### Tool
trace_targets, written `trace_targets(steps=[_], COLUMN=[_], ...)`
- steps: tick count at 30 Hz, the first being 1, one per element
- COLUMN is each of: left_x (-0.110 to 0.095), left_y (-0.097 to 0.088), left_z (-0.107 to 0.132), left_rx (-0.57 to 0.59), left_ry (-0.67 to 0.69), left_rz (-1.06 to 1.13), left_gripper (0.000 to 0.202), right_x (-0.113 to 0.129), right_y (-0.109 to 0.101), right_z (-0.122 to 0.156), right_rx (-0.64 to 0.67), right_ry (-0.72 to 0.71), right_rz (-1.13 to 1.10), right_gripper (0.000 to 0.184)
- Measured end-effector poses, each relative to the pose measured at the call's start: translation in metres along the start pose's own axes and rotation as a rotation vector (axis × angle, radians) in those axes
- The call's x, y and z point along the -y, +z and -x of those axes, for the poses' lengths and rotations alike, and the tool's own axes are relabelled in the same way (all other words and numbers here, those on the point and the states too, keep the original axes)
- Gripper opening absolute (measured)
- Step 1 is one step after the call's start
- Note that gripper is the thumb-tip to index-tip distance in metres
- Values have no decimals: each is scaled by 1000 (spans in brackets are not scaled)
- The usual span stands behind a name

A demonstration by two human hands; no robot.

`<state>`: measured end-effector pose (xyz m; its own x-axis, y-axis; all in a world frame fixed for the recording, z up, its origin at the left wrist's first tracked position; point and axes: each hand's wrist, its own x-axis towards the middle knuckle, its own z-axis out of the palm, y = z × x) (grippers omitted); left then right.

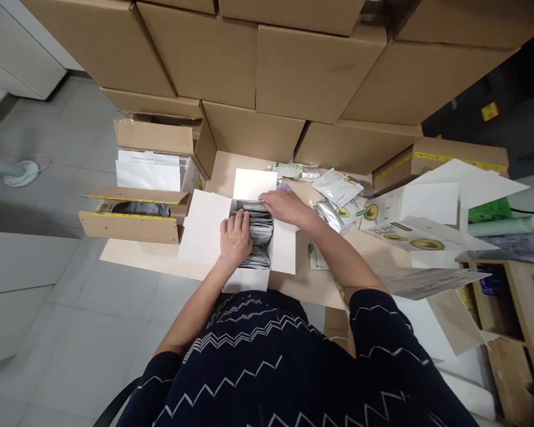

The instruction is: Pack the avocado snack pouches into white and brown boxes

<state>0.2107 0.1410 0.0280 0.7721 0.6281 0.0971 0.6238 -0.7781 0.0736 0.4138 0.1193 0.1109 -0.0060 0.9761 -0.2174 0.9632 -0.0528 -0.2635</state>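
An opened white carton (282, 252) with its flaps folded out stands on the table in front of me. Rows of flat silvery sachets (261, 233) fill it, standing on edge. My left hand (235, 238) rests over the carton's left side, its fingers stretched out across the sachets. At the far right corner, my right hand (285, 206) reaches in over the rim with its fingers drawn together and bent. Whatever lies under those fingertips is hidden.
Stacked brown boxes (311, 74) wall off the table's back. Loose pouches (337, 187) lie to the right, beside opened avocado-print cartons (409, 237). At left stand a narrow brown box (129, 224) and a white carton (149, 172). The table (151, 256) ends close to my body.
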Motion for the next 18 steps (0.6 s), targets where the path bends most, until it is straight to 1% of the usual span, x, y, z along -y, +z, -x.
trace_targets(steps=[3,6,8,10,13,15,18], left_x=[0,1,1,1,0,0,1], left_y=[3,3,4,4,5,6,7], left_z=[2,2,2,2,4,4,5], left_rx=[-8,-5,-6,-11,-14,-13,-8], left_ry=[-1,-1,2,5,-1,-8,-6], left_rz=[6,16,18,23,55,78,89], left_gripper=[69,71,71,69,67,65,61], right_x=[13,22,26,28,34,38,42], right_y=[10,17,22,26,34,39,46], right_z=[-12,-27,-37,-45,-54,-58,-61], right_rx=[82,181,224,227,213,245,307], right_ry=[34,60,83,90,56,48,77], right_rz=[139,168,180,197,227,244,248], right_gripper=[29,27,27,26,25,25,26])
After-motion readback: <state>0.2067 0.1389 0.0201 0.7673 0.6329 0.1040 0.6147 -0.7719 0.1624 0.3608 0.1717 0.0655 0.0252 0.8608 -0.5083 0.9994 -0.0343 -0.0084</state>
